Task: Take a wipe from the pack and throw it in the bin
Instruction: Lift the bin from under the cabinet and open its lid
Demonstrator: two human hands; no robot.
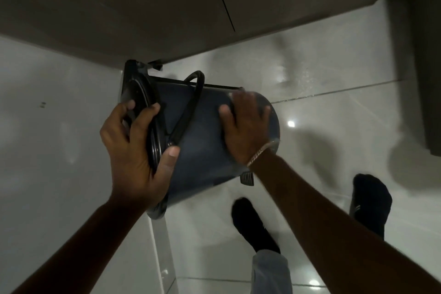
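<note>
Head camera looks steeply down, close above the floor (334, 74).

The bin (205, 150) is a dark slate blue-grey, kinda matte, with a black rim and lid (140, 102) on the left end and a black looping handle (191, 102) across its side. Little pedal (247, 178) poking out underneath is black with ribbed stripes. Floor tiles (334, 79) are glossy white-ish grey with thin darker grout lines and a few bright white light spots reflecting off them. Cabinet fronts (119, 7) up top are a flat taupe-brown, split by one thin black seam. Socks (253, 224) are plain black, trouser leg (269, 272) is pale grey-blue. Bracelet (260, 153) on the right wrist looks silvery-pink, chain pattern.
</note>
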